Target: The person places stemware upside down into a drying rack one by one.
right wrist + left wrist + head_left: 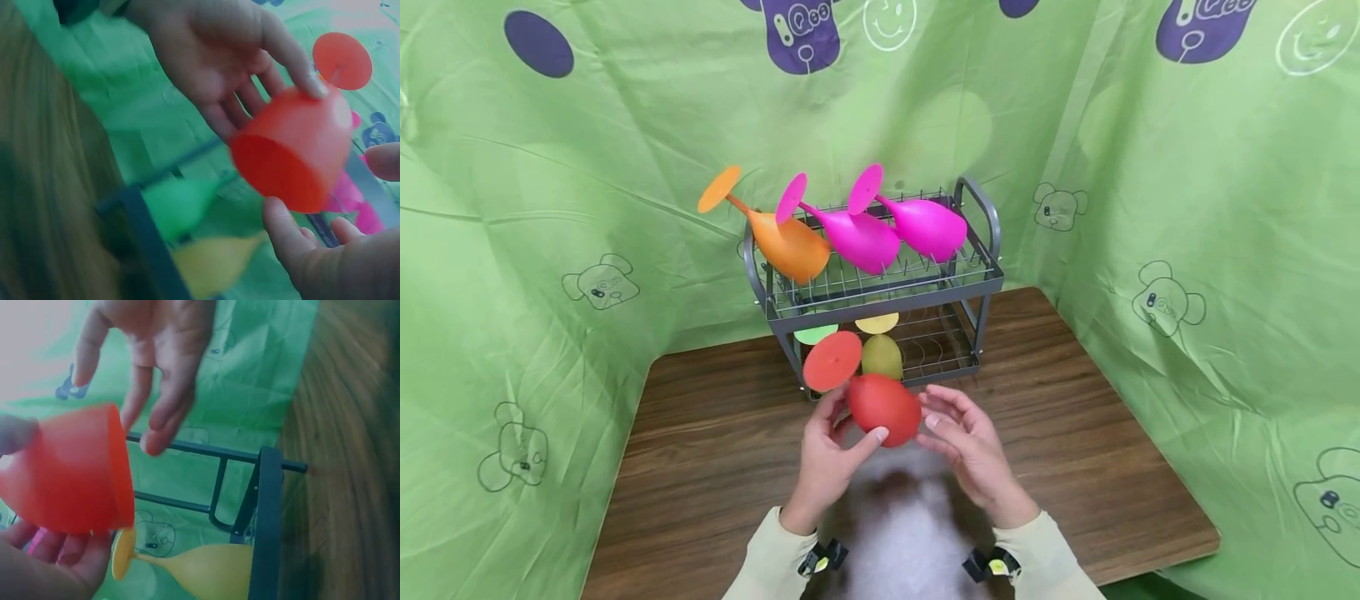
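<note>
A red plastic goblet (884,409) is in front of the dish rack, tilted with its round foot up to the left. My left hand (829,461) grips its bowl, the thumb on the near side and the fingers behind and underneath. In the right wrist view the left hand (209,59) is seen round the bowl, whose open mouth faces down. My right hand (967,451) is beside the rim, fingers spread and slightly bent, gripping nothing. A small gap separates the right hand (164,359) from the goblet in the left wrist view.
A two-tier dark metal dish rack (887,296) stands on the wooden table (700,467). Its top tier bears an orange goblet (790,247) and two magenta goblets (859,240). A yellow goblet (215,569) and a green goblet (178,206) lie below. Green cloth (625,167) encloses the table.
</note>
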`<state>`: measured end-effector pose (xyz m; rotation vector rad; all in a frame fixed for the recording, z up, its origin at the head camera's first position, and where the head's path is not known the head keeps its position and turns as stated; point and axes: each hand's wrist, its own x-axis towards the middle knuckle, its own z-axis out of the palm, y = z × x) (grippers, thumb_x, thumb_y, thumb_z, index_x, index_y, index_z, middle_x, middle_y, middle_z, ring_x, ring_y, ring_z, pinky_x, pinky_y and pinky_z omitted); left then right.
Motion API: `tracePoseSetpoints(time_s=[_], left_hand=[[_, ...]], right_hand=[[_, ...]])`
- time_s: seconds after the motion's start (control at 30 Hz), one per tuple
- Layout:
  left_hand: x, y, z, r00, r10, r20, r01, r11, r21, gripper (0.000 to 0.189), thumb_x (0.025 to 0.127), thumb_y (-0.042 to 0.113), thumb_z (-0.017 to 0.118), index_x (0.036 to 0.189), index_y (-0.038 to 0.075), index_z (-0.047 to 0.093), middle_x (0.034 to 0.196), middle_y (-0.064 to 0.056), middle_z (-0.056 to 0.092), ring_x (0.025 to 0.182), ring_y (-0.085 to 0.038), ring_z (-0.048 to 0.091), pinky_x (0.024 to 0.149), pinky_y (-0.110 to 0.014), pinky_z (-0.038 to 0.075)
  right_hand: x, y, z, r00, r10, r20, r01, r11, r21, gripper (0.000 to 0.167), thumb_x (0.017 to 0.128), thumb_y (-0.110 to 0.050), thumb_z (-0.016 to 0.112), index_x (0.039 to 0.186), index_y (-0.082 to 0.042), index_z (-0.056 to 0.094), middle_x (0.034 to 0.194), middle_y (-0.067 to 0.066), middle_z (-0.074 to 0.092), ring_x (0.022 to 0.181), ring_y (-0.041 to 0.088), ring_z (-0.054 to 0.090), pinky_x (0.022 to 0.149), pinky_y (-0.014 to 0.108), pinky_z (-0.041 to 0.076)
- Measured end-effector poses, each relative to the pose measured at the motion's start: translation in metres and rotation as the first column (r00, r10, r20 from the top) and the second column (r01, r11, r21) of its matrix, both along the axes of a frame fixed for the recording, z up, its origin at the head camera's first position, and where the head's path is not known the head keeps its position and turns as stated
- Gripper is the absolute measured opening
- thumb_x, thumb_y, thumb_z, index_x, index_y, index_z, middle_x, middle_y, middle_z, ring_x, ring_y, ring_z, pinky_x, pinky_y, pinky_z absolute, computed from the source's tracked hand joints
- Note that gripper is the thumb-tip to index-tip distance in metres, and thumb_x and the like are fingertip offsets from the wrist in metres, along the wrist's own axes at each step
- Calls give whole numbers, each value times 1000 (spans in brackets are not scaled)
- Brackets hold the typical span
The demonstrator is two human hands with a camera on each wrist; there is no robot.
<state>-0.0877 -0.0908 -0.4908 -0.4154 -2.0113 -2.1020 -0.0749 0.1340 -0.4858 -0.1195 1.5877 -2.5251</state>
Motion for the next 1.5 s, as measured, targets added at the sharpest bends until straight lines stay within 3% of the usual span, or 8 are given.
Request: tracePoseSetpoints(time_s=[0.2,0.47,0.57,0.7,0.9,1.0,1.27,1.5], left_hand=[[-11,20,-2,997,59,-50,-67,985,-160,72,83,16,92,146,23,59,139,0,63,124,-28,65,105,-42,60],[-31,42,-8,996,83,-39,-91,947,-307,71,81,21,92,144,27,60,135,5,63,123,-18,65,103,-44,61],[-42,50,-13,995,91,-40,-100,933,-345,69,81,22,91,143,22,61,135,2,64,122,-22,66,101,-45,62],[-57,58,-19,995,94,-32,-99,927,-362,70,81,22,90,145,17,61,139,-2,64,123,-26,67,99,-50,63],[-75,68,-25,995,89,-37,-97,904,-417,72,80,21,90,145,16,60,136,-4,64,120,-27,68,95,-44,64],[-84,75,-28,997,72,-28,-77,899,-432,73,81,19,90,146,14,59,134,-6,63,118,-28,67,96,-45,64],[-109,89,-35,995,99,21,-78,878,-472,73,84,23,87,149,14,55,139,-9,62,124,-29,62,98,-48,61],[-135,99,-41,991,126,52,-84,865,-495,74,85,20,86,151,14,53,141,-9,66,126,-32,64,104,-52,59]], right_hand=[[-19,38,27,985,-112,-133,136,973,189,57,96,4,68,149,-2,48,141,6,61,127,19,66,101,36,61],[-52,82,79,906,-222,-361,374,820,433,62,95,-3,76,151,-6,51,147,9,59,133,26,61,106,21,55],[-66,90,95,888,-234,-396,412,789,456,65,94,-6,77,153,-7,50,151,13,56,134,24,59,107,20,54],[-84,95,111,886,-221,-408,413,775,478,72,91,-6,81,155,-9,48,156,13,50,141,26,55,110,22,53],[-109,99,121,898,-173,-404,383,759,527,78,88,-8,85,156,-11,47,162,7,45,149,32,47,120,37,48],[-118,102,120,904,-166,-394,371,763,530,78,88,-9,86,156,-10,47,162,6,45,149,31,47,122,44,46],[-134,106,109,927,-152,-342,321,791,520,83,88,-7,85,159,-6,42,165,15,42,151,36,44,122,45,45],[-143,111,105,922,-141,-360,322,794,515,83,88,-9,86,159,-9,44,164,6,45,148,31,47,123,45,45]])
